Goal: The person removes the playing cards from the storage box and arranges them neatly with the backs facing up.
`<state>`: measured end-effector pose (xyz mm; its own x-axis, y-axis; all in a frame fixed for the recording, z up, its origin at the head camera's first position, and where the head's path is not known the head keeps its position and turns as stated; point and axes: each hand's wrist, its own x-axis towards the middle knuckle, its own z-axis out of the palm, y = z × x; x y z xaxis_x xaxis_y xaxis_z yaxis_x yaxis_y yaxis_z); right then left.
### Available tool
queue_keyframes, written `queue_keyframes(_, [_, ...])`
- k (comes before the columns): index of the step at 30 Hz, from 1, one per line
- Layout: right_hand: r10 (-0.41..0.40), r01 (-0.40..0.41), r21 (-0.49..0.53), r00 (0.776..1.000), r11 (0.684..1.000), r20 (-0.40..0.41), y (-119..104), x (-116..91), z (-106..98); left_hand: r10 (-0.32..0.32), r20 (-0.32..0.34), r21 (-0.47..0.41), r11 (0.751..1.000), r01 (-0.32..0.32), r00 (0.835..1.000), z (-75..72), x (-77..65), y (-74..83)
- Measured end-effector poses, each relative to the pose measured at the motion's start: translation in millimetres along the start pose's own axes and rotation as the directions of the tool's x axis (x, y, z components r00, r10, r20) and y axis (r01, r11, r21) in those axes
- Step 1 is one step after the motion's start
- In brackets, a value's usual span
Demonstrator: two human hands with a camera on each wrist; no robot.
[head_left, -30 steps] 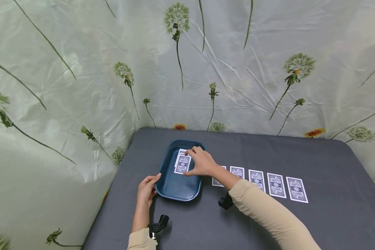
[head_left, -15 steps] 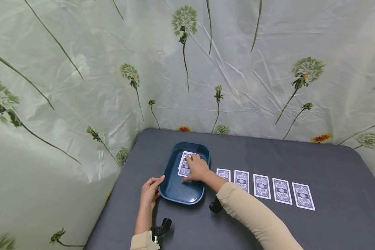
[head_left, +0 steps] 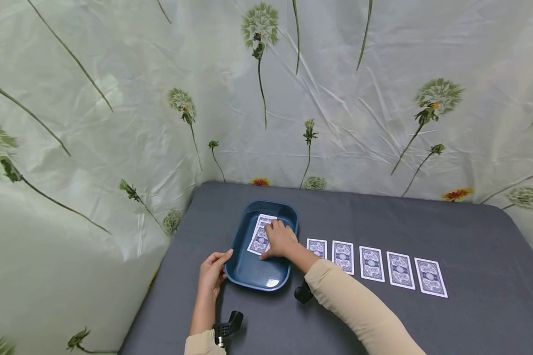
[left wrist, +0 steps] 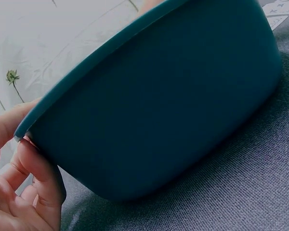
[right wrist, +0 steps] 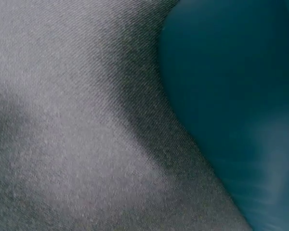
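My left hand pinches the near left rim of a blue plastic tray, thumb on top and fingers curled beneath. In the left wrist view the left hand grips the rim at the corner of the tray. Inside the tray lie overlapping playing cards, patterned backs up. My right hand reaches over the tray's right rim and holds the top card, fingers at its upper end and thumb at its lower right corner. The hand hides the card's right side. Only tray wall and cloth show in the right wrist view.
A row of several face-down playing cards runs rightward from the tray across the dark grey cloth-covered table. The right forearm passes over the near side of the row. A flower-printed curtain hangs behind and left of the table.
My right hand has come down onto the cards in the tray. The top card has slid toward the lower left and turned slightly. The left hand keeps its hold on the rim.
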<state>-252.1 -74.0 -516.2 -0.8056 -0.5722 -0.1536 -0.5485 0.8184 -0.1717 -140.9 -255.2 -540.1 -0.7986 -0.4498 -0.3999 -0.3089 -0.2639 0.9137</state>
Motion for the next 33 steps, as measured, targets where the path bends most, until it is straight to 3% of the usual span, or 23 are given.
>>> queue_keyframes(15, [0.006,-0.006,-0.012,1.0,1.0,-0.009,-0.9,-4.8,-2.4,-0.007,0.002,0.03,1.0,0.007,1.0,1.3,-2.2,1.1])
queue_keyframes(23, [0.016,-0.016,-0.001,1.0,1.0,0.0,-0.5,-1.6,-3.5,-0.006,0.006,-0.009,1.0,0.006,1.0,1.4,-0.9,1.6])
queue_keyframes(33, [-0.084,0.084,-0.002,0.993,0.996,-0.079,3.9,-2.3,-3.3,0.007,0.011,-0.012,1.0,-0.006,1.0,2.6,-0.4,2.3])
